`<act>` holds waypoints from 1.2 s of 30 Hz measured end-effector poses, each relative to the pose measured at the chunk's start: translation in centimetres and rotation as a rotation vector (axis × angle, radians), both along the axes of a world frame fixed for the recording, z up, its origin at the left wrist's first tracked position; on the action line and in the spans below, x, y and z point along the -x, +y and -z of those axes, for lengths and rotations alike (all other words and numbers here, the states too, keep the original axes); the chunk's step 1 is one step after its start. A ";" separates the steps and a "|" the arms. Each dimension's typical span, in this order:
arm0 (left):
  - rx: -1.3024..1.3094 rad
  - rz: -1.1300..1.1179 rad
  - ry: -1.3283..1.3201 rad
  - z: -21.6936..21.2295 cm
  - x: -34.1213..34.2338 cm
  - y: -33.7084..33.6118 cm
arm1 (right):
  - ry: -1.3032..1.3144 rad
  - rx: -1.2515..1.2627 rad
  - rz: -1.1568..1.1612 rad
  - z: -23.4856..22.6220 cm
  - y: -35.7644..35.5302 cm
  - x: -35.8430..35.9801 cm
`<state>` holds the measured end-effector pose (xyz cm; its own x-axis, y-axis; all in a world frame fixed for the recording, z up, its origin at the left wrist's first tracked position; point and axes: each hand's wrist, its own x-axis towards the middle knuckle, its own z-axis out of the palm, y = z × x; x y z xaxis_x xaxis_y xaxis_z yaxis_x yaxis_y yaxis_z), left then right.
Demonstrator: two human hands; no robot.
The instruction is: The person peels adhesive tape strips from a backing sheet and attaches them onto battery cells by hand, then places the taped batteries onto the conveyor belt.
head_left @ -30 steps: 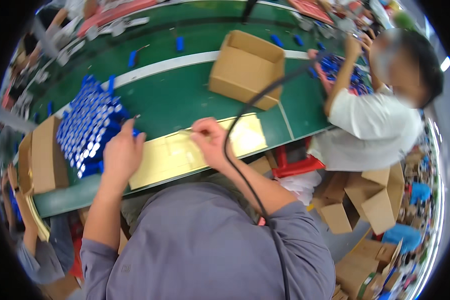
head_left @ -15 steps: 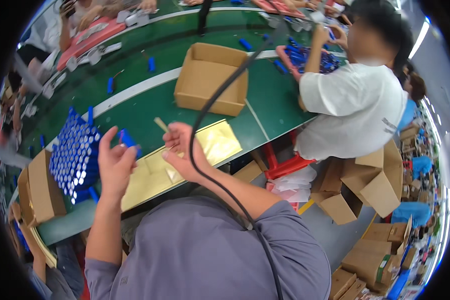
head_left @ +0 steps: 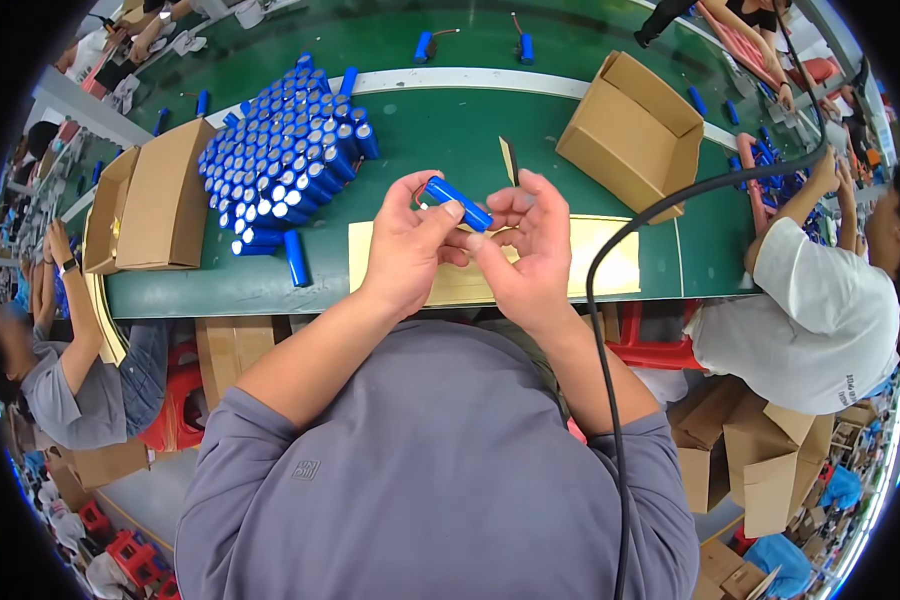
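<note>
A blue cylindrical battery (head_left: 458,203) is pinched in my left hand (head_left: 410,245), tilted down to the right. A short bit of wire shows at its upper left end. My right hand (head_left: 530,255) is beside the lower end, thumb close to it, fingers curled. From behind those fingers a thin, stiff strip (head_left: 509,160), yellowish and dark, sticks up; the grip on it is partly hidden. Both hands are above a shiny yellow sheet (head_left: 600,262) at the table's near edge. Left of them stands a packed cluster of blue batteries (head_left: 285,150), with one loose battery (head_left: 296,258) lying at its front.
An open cardboard tray (head_left: 630,135) sits right of my hands on the green table (head_left: 450,130); another cardboard box (head_left: 160,195) is at the left. A black cable (head_left: 610,260) hangs across the right side. Co-workers sit at both sides, one beside a red stool (head_left: 660,340).
My hands were apart and have come together around the battery, which stays in my left hand. The strip stays by my right hand. The view has swung leftward.
</note>
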<state>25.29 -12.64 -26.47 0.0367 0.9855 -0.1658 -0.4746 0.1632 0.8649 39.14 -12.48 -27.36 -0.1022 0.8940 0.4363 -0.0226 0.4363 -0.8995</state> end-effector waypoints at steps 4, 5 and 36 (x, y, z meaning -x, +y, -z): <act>0.035 -0.024 -0.066 -0.2 0.6 0.0 | 0.052 0.065 0.009 0.4 0.3 0.6; 0.039 -0.033 0.013 0.3 0.9 0.2 | -0.009 0.031 0.018 0.5 0.4 0.5; -0.019 -0.071 0.084 2.7 2.0 1.1 | 0.026 0.489 -0.117 -1.0 1.9 0.5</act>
<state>23.30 -11.52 -29.19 -0.0463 0.9881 -0.1468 -0.4101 0.1152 0.9047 38.64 -10.58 -26.32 -0.2082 0.9777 -0.0267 -0.0711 -0.0424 -0.9966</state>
